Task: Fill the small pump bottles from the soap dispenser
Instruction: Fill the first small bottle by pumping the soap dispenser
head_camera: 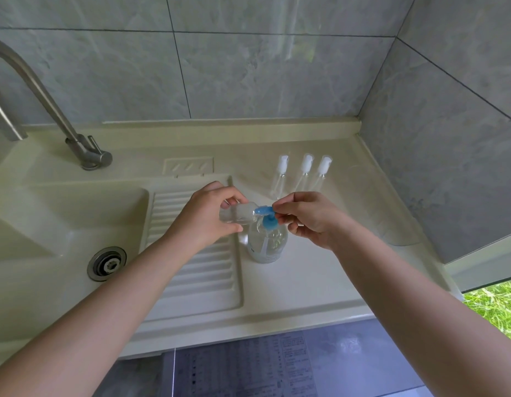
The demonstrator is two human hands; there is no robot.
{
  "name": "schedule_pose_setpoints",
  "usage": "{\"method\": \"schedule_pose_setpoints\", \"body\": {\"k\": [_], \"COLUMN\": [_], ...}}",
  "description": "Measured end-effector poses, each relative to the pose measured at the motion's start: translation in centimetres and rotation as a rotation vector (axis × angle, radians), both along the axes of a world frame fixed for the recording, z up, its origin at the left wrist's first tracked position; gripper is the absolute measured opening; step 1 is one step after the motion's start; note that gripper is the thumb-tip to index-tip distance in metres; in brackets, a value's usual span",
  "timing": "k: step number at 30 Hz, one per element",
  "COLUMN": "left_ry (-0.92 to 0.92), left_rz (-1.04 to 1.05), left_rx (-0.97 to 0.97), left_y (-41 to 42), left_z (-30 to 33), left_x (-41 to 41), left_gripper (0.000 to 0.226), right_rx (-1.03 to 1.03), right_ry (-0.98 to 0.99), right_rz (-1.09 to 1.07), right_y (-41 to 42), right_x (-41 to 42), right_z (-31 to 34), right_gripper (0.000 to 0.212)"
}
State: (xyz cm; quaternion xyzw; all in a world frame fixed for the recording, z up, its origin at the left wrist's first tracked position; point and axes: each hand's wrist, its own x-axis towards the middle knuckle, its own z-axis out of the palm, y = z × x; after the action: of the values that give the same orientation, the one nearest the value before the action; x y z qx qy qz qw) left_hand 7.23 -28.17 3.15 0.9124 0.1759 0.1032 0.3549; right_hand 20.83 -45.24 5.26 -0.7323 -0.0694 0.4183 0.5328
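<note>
Two bare arms reaching in from the bottom, over a blue-grey floor and a cream counter [291,285].

Left hand [204,217] curled around a small clear bottle [234,216], tipped on its side, open mouth pointing right and touching the blue spout. Looks see-through and mostly hollow; hard to tell if any soap is inside.

Right hand [308,217] with thumb and first finger pinching the back end of the blue pump head [265,214]. Other fingers curled under, holding nothing that shows.

Just below both hands: soap dispenser [267,245], standing upright on the counter beside the ribbed draining board [197,270]. Round, clear body with clear soap inside, a white label, a blue pump on top.

Farther back, near the wall: three small pump bottles [303,174] in a row, thin and clear with white tops, close together but well apart from the hands.

Off to the left: sink [59,224] with a metal drain [106,263], and a grey metal tap [48,110] curving over it.

Behind everything: grey tiled wall [248,67]. Green grass at the far right edge.
</note>
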Motion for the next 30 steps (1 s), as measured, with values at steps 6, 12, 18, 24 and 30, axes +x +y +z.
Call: {"method": "schedule_pose_setpoints", "body": {"k": [6,12,18,24,30], "left_ry": [0.014,0.018,0.013,0.021,0.021], "left_rz": [0.007,0.002,-0.001,0.008,-0.001], "left_rx": [-0.006,-0.004,-0.002,-0.016,0.0], "left_y": [0.14,-0.12,-0.11,-0.17,-0.18], "left_z": [-0.07,-0.01,0.39,0.21,0.5], "left_x": [0.2,0.06,0.04,0.01,0.03], "left_gripper": [0.048,0.047,0.046,0.046,0.047], "right_rx": [-0.031,-0.027,-0.027,-0.031,-0.071], "right_ry": [-0.018,-0.004,0.006,-0.004,-0.038], "right_rz": [-0.003,0.001,0.0,-0.029,0.014], "right_y": [0.46,0.16,0.11,0.4,0.29], "right_x": [-0.2,-0.07,0.08,-0.54,-0.2], "right_z": [-0.17,-0.1,0.18,-0.25,0.43], "right_gripper": [0.011,0.008,0.006,0.007,0.007]}}
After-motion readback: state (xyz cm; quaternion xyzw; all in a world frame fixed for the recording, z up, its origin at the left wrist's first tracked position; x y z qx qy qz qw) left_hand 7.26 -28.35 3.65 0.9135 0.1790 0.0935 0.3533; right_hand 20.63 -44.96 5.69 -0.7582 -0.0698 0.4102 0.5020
